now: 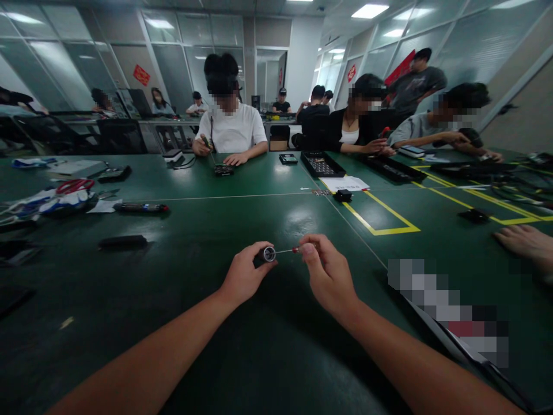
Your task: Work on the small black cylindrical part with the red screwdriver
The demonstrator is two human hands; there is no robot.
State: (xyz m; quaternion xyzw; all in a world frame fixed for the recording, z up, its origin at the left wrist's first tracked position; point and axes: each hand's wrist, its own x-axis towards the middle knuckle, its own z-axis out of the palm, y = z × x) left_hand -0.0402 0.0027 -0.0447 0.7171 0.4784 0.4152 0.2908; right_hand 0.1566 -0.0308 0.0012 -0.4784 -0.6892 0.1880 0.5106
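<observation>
My left hand [244,275] is pinched shut around a small dark cylinder [266,254] with a pale round end face, held just above the green counter [207,219] near its front edge. My right hand [328,271] is closed on a thin metal pin with a red tip [290,250], fingertips clamped at the red end, the bare end pointing at the cylinder's face. To do this well, I judge I should keep the cylinder steady and square to the pin, brace both wrists low toward the counter, and bring the pin in straight along the cylinder's axis rather than at a slant, since so thin a pin would likely bend. Whether the pin already touches the face I cannot tell. Another person's hand [525,241] rests flat at the counter's right edge, well apart from mine.
</observation>
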